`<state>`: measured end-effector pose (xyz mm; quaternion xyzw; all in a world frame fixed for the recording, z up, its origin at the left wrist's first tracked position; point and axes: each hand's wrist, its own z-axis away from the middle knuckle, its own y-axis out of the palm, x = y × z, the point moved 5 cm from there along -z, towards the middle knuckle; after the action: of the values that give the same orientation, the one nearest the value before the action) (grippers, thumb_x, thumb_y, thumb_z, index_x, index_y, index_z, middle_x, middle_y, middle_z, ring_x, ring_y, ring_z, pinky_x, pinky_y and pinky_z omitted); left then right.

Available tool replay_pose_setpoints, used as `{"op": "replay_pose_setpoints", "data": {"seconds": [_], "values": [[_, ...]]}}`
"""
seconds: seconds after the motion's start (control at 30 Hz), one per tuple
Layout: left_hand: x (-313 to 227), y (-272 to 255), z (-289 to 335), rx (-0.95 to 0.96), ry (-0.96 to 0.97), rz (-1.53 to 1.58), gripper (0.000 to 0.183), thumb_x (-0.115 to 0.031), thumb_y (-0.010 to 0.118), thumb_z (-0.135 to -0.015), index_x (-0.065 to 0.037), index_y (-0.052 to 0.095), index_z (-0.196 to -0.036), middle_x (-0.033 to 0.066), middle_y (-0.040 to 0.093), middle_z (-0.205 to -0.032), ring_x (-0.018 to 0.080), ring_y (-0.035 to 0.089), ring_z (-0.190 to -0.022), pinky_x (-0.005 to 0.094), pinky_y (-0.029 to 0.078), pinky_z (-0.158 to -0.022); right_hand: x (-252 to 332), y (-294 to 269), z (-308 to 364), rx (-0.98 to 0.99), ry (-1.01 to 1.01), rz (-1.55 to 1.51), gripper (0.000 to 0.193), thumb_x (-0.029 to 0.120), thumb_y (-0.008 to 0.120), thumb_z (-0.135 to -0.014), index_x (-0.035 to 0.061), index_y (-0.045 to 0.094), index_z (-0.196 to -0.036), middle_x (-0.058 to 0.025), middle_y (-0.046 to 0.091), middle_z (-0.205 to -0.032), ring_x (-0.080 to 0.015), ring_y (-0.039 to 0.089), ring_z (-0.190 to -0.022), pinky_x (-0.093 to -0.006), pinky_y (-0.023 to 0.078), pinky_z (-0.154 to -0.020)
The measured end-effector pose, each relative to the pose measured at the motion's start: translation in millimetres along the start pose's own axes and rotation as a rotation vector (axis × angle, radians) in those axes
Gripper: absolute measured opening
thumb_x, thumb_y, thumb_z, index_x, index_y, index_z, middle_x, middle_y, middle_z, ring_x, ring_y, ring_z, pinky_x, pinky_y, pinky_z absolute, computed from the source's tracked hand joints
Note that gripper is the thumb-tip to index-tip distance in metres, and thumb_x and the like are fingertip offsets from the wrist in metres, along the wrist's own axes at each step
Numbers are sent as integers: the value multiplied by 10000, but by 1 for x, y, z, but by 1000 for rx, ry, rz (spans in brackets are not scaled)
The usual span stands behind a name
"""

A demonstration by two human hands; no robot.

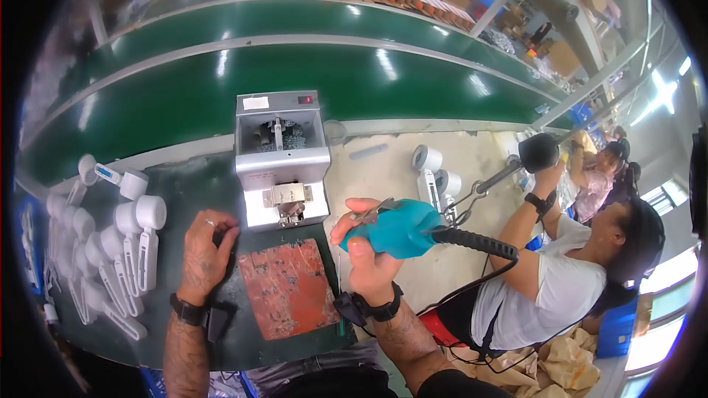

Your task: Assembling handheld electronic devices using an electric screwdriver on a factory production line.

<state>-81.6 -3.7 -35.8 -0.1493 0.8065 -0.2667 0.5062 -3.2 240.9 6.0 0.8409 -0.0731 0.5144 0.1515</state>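
My right hand [372, 269] is wrapped round a teal electric screwdriver [402, 230], held above the bench to the right of the red mat. A black ribbed cord runs from the tool's end, and a metal hook and chain meet it there. Its thin bit points down. My left hand [204, 254], with a ring on one finger, rests on the dark green mat [192, 324]. Its fingers are loosely bent, the thumb apart, and I see nothing between them. Just beyond both hands stands a grey screw feeder [282, 162], its tray full of small screws.
White handheld devices with round heads [125, 243] crowd the left side; a few more [428, 166] lie right of the feeder. A worn red mat [287, 287] lies between my arms. Beyond runs a green conveyor belt [295, 66]. A co-worker in a white shirt [553, 280] sits close on the right.
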Motion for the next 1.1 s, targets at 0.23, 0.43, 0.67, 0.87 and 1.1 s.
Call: {"op": "replay_pose_setpoints", "data": {"seconds": [0.23,0.43,0.67,0.87,1.1], "values": [[4,1,1,5,-67,37,91,6,691,-816,12,628,-882,114,623,-812,236,603,-734,323,486,-697,0,3,1,-5,2,11,590,374,677,-912,-78,489,-1243,-115,633,-846,-177,608,-751,-300,493,-663],[-1,-1,1,-15,-84,47,101,9,706,-815,20,634,-885,111,648,-808,210,620,-708,310,496,-673,1,2,1,-21,-4,10,610,393,679,-910,-82,493,-1245,-114,634,-848,-176,610,-748,-296,489,-659],[8,0,4,-30,-188,136,94,-7,701,-850,30,646,-916,106,687,-797,167,666,-717,286,520,-679,0,2,1,-13,0,8,611,388,678,-913,-85,490,-1251,-121,639,-843,-172,603,-752,-300,488,-673],[5,1,3,-24,-193,131,106,-24,710,-853,25,643,-919,95,683,-785,150,641,-697,272,508,-664,0,1,0,2,8,13,602,381,673,-917,-82,489,-1254,-126,640,-837,-165,592,-742,-299,483,-685],[6,1,3,-28,-176,129,120,-26,727,-838,14,648,-919,80,671,-778,133,617,-676,265,503,-655,1,0,0,-9,9,21,600,379,681,-911,-80,495,-1250,-118,641,-843,-169,600,-752,-291,482,-680]]}}
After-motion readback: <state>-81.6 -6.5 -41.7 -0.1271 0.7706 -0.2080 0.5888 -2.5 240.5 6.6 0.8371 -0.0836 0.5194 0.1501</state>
